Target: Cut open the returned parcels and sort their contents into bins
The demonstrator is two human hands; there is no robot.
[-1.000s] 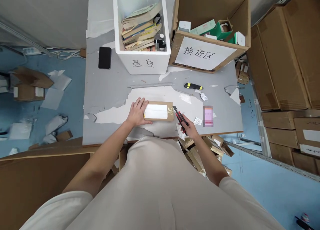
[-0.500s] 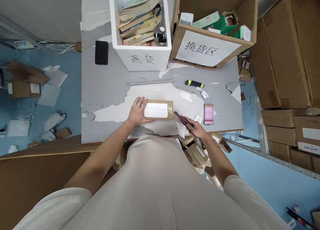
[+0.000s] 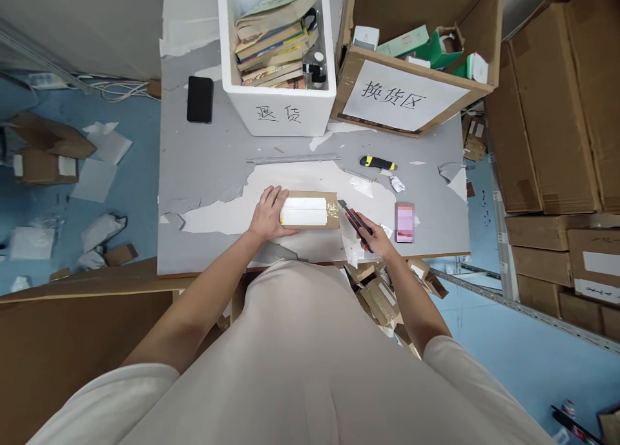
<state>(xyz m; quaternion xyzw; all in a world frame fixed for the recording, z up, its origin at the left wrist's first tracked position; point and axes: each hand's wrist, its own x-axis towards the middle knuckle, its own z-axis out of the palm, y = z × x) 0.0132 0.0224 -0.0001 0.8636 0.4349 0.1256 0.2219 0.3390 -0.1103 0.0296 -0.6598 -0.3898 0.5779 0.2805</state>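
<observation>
A small cardboard box (image 3: 310, 225) with a white label and shiny tape at its right end lies on the worktable. My left hand (image 3: 268, 214) grips its left end, thumb along the near side and fingers over the far edge. In my right hand (image 3: 374, 236) is a red-and-black utility knife (image 3: 355, 219), its tip pointing up and left beside the box's taped right end. Whether the blade touches the box I cannot tell. Right of that hand lies a phone (image 3: 405, 223) with a lit pink screen.
Behind stand a white foam box (image 3: 281, 115) holding books and a large carton (image 3: 421, 125) with small boxes. A yellow-and-black cutter (image 3: 378, 163), a crumpled paper (image 3: 397, 184) and a black phone-like device (image 3: 200, 100) lie on the table (image 3: 203, 154). Discarded cartons (image 3: 380, 300) lie below its front edge.
My right hand has moved slightly up and left with the utility knife, whose tip now sits higher along the box's right end. My left hand keeps its grip on the box.
</observation>
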